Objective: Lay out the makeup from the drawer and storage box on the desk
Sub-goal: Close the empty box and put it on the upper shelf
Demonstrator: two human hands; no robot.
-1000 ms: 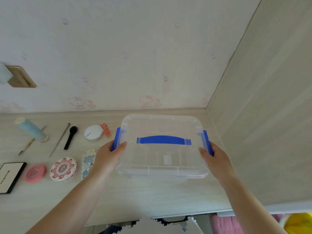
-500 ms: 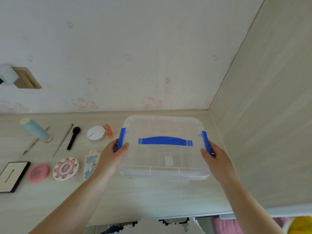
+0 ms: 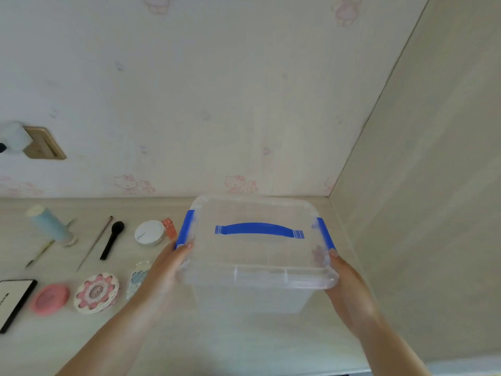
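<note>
While both hands grip it by its short sides, the clear storage box [image 3: 254, 256] sits toward the desk's [image 3: 244, 343] back right corner, its lid on and its blue carry handle [image 3: 259, 229] lying flat across the top. The left hand [image 3: 169, 267] curls round the box's left end just below the blue latch [image 3: 185, 232], thumb tip on the lid edge; the right hand [image 3: 345, 283] curls round the right end below the other blue latch [image 3: 325, 233]. Whether the box rests on the desk or is lifted just clear of it cannot be told. To the left, the makeup lies in rows: near the back edge a pale blue tube [image 3: 51, 225], a thin pencil [image 3: 40, 253], a slim stick [image 3: 95, 242], a black brush [image 3: 111, 240], a round white compact [image 3: 149, 232] and a small orange item [image 3: 169, 227] just beside it; nearer the front edge a black-edged palette [image 3: 13, 301], a pink round compact [image 3: 49, 298], a flower-patterned round case [image 3: 96, 293] and a blue-and-white case [image 3: 137, 278] partly behind the left wrist.
</note>
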